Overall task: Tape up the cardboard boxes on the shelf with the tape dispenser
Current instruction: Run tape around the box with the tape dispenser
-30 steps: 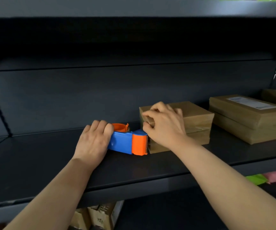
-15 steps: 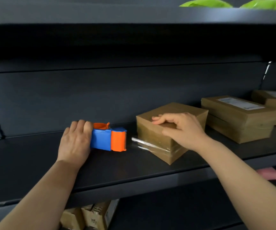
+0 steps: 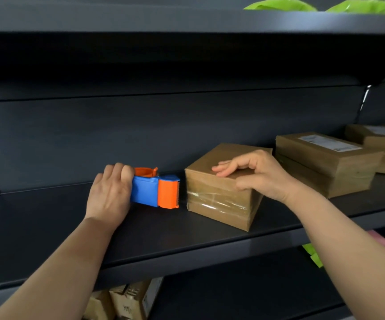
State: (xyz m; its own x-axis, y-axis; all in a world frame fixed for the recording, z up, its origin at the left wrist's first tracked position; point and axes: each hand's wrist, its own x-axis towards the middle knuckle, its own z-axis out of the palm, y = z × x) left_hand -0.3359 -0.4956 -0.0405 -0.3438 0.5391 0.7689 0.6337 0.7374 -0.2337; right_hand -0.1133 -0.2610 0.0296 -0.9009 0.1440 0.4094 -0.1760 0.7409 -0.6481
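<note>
Where it sits on the dark shelf [image 3: 186, 250], turned so one corner points toward the front lip, the cardboard box [image 3: 219, 204] is a squat brown block with a glossy band of clear tape wrapped across its two near faces, wrinkled and catching the light. The right hand [image 3: 256, 174] grasps it at the top near corner, fingers laid over the lid and thumb bent down against the side face. Just left of it, apart by a narrow gap, the tape dispenser [image 3: 154, 191] lies on the shelf, its orange head and toothed blade facing the box, a blue plastic body behind and an orange ring at the back. The left hand [image 3: 110, 192] grips its rear end, fingers curled over the top. The box's front corner stands near the shelf edge, while bare shelf stretches wide to the left of the dispenser and behind it to the back panel. To the right, close to the box but not touching, lies a flat labelled carton [image 3: 320, 162], with another carton [image 3: 381, 139] past it. The shelf is smooth matt metal, and more cartons [image 3: 126, 301] show below it.
</note>
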